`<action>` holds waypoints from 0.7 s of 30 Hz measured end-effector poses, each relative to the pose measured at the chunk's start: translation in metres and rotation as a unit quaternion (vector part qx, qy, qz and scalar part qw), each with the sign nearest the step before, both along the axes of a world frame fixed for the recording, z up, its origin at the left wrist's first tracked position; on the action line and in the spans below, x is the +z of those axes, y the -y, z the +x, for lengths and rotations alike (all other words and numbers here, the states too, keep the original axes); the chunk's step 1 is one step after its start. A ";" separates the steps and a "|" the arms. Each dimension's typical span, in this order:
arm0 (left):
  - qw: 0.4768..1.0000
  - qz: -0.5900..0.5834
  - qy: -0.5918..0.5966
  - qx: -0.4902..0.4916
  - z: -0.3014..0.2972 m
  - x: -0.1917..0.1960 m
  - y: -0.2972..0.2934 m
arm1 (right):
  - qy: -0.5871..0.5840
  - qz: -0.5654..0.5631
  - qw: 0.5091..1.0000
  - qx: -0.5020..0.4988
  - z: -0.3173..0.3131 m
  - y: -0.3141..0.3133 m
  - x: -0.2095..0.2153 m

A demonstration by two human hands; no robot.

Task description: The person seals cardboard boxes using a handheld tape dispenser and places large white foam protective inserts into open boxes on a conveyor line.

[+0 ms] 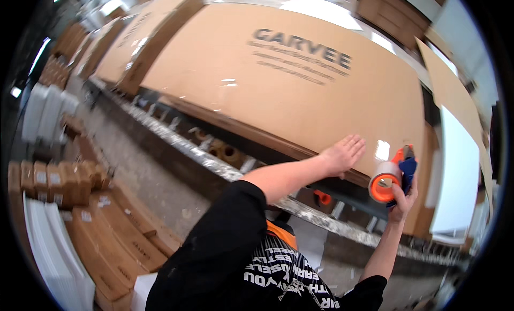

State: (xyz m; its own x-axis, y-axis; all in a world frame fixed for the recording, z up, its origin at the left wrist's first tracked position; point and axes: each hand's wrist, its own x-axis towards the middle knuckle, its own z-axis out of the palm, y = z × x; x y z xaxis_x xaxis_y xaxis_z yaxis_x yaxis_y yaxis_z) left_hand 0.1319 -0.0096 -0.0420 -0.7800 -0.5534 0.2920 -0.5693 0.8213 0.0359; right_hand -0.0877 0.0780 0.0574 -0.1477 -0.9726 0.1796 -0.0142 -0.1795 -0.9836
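Note:
A large flat cardboard box [214, 70] with dark print on its top lies across the work line in front of me. My left hand [344, 154] rests flat on the box near its front edge, fingers stretched out. At the box's right end, my right hand [402, 199] grips a tape dispenser [409, 169] with an orange hub and a blue handle. A wide roll of tape [378, 174] sits on it. The dispenser's head is at the box's right front corner; whether it touches the cardboard I cannot tell. Glossy patches shine on the box top.
More cardboard boxes [144, 40] stand further left along the metal-edged conveyor [176, 137]. White sheets [455, 177] and a brown board [447, 81] lean at the right. Stacked cartons [107, 247] and white panels [51, 241] fill the floor at lower left. Rolls [227, 152] lie beneath the line.

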 end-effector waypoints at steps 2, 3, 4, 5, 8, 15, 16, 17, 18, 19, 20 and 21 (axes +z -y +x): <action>0.998 -0.020 -0.058 -0.007 0.099 0.010 0.007 | 0.115 0.004 0.993 0.024 0.019 0.030 -0.043; 1.000 -0.006 -0.019 0.010 0.153 0.015 0.009 | 0.131 0.019 0.991 0.023 0.033 0.044 -0.068; 1.000 -0.014 -0.001 0.018 0.204 0.020 0.007 | 0.119 0.021 0.993 0.019 0.055 0.052 -0.089; 0.999 0.005 -0.029 0.035 0.254 0.019 0.006 | 0.110 -0.003 0.993 0.030 0.074 0.054 -0.086; 0.995 -0.001 0.036 0.089 0.378 0.028 0.003 | 0.088 -0.017 0.995 0.046 0.070 0.048 -0.110; 0.990 -0.031 0.060 0.122 0.590 0.028 0.017 | 0.078 0.067 0.995 -0.021 0.054 0.053 -0.108; 0.990 -0.028 0.058 0.124 0.603 0.030 0.020 | 0.073 0.079 0.994 -0.017 0.049 0.055 -0.110; 0.992 -0.021 0.050 0.113 0.609 0.029 0.025 | 0.084 0.102 0.991 -0.008 0.042 0.056 -0.109; 0.993 -0.024 0.039 0.108 0.610 0.028 0.030 | 0.099 0.120 0.988 -0.001 0.037 0.055 -0.108; 0.994 -0.026 0.028 0.099 0.610 0.028 0.033 | 0.108 0.129 0.986 -0.023 0.037 0.055 -0.105; 0.997 -0.024 0.018 0.077 0.611 0.029 0.034 | 0.115 0.135 0.983 -0.049 0.039 0.056 -0.097; 0.994 -0.021 0.034 0.101 0.610 0.030 0.035 | 0.142 0.130 0.980 -0.055 0.046 0.063 -0.093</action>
State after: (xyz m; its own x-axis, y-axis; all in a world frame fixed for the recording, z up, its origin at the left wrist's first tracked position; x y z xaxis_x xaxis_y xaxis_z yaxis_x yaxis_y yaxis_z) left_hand 0.7422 -0.0449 -0.0121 -0.6732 -0.6890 0.2684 -0.7225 0.6902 -0.0403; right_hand -0.0421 0.0150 -0.0358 -0.2616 -0.9555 -0.1360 0.2625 0.0652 -0.9627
